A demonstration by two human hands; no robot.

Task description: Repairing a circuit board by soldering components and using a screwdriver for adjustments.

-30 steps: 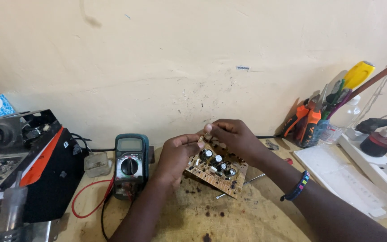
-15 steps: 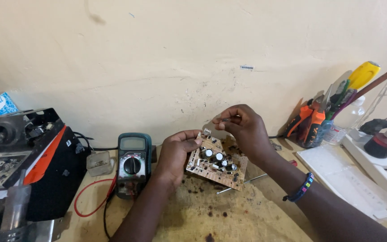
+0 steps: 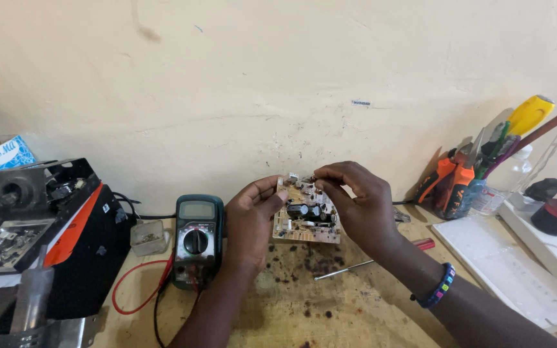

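circuit board (image 3: 307, 219) upright in both hands' gripping fingers (image 3: 272, 193); multimeter (image 3: 196, 238) just left; screwdriver (image 3: 372, 260) on bench beneath

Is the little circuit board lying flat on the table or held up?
Held up: both hands grip the circuit board by its edges, its parts side facing the camera.

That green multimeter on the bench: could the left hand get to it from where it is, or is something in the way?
Probably yes. The multimeter stands just beside the left hand, with nothing between them. But that hand is holding the edge of the circuit board together with the right hand, so it would have to let go first.
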